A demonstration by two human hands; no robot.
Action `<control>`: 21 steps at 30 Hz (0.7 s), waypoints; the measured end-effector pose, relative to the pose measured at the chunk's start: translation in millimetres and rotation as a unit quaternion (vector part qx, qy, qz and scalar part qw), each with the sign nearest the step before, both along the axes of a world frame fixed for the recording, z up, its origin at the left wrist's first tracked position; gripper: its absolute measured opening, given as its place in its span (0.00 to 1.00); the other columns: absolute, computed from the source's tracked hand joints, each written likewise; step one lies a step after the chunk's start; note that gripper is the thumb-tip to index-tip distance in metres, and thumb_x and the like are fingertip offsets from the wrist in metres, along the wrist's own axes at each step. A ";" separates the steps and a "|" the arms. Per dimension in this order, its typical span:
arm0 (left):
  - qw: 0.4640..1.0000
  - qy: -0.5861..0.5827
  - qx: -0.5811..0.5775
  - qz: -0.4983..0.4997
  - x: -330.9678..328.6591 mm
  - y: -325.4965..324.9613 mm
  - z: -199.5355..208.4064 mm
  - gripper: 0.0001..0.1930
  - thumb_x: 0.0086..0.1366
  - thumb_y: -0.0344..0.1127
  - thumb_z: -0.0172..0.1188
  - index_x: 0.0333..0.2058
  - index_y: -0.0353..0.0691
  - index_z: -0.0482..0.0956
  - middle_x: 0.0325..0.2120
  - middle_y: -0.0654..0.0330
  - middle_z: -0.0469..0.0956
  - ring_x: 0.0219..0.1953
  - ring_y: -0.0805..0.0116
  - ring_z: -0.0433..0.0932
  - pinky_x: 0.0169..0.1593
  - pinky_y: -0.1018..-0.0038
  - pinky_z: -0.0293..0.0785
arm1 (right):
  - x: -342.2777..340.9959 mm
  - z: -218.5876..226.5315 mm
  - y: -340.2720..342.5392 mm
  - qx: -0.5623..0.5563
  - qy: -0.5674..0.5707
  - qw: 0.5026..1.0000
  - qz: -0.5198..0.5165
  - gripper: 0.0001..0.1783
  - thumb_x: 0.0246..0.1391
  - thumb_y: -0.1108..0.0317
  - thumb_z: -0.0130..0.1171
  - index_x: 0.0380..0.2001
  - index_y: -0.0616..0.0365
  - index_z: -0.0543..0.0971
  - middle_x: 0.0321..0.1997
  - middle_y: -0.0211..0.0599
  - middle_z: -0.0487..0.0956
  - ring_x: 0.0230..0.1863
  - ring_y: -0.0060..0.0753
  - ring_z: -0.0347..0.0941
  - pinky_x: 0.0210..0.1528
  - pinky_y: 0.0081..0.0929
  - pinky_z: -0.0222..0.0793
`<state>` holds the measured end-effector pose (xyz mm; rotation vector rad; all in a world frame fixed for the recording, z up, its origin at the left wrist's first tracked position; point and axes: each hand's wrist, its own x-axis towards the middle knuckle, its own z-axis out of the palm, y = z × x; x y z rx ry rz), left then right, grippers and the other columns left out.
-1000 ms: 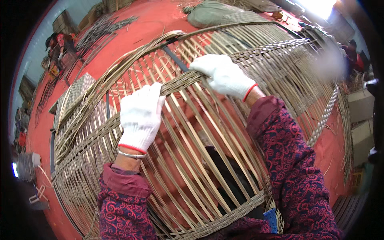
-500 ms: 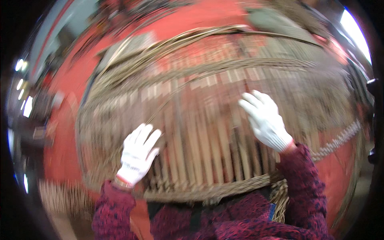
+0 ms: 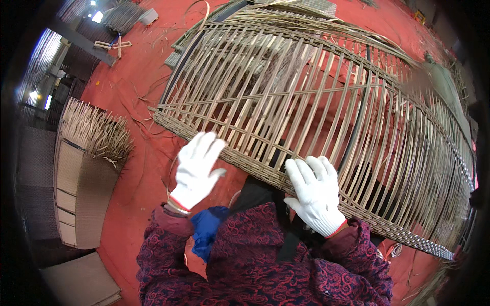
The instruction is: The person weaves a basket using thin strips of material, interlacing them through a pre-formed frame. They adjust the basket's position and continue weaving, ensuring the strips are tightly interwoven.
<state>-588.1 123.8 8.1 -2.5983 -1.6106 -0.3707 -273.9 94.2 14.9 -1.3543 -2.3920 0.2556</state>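
A large openwork wicker panel (image 3: 255, 166) of long thin strips spreads in front of me, with a tightly woven near edge. My left hand (image 3: 196, 171), in a white knitted glove, is beside that edge with fingers extended and thumb apart, holding nothing. Whether its fingertips touch the weave I cannot tell. Against the same edge, nearer the middle, rests my right hand (image 3: 316, 196), gloved alike, its fingers lying flat over the rim and not wrapped round it. Dark strips cross the panel among the pale ones, and a thin cross rod (image 3: 326, 91) runs over them.
Red sheeting (image 3: 143, 176) covers the floor. At the left stands a woven piece with bristling strip ends (image 3: 94, 127), above a flat tan panel (image 3: 81, 280). A wooden cross-shaped stand (image 3: 120, 45) is farther off. Loose strips (image 3: 352, 30) lie along the panel's far side.
The view has turned and sharpened, and the panel now slants down to the right. My right hand has come from over the strips to the near edge; my left is now beside that edge.
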 end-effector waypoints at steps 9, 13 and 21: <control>0.979 0.074 -0.095 -0.167 16.3 67.4 21.4 0.54 0.38 0.44 0.80 0.67 0.45 0.66 0.57 0.53 0.72 0.61 0.46 0.69 0.68 0.50 0.60 | -14.7 1.8 0.3 -0.052 -0.024 0.994 -0.088 0.56 0.30 0.59 0.81 0.66 0.55 0.66 0.56 0.42 0.73 0.55 0.50 0.70 0.58 0.47 0.63; 0.982 0.086 -0.033 -0.167 11.3 52.5 4.7 0.39 0.43 0.40 0.75 0.59 0.45 0.75 0.44 0.56 0.77 0.51 0.48 0.73 0.59 0.51 0.67 | -21.5 -7.3 -5.5 -0.024 -0.020 0.998 -0.061 0.40 0.34 0.64 0.76 0.56 0.54 0.74 0.42 0.35 0.75 0.46 0.46 0.73 0.47 0.44 0.65; 0.992 0.019 0.038 -0.117 16.8 31.7 -11.6 0.39 0.44 0.31 0.71 0.61 0.41 0.75 0.54 0.52 0.76 0.60 0.47 0.73 0.65 0.47 0.65 | -8.4 -12.5 -7.7 0.063 0.028 0.997 -0.030 0.35 0.34 0.62 0.75 0.50 0.55 0.76 0.42 0.34 0.76 0.42 0.44 0.75 0.42 0.43 0.69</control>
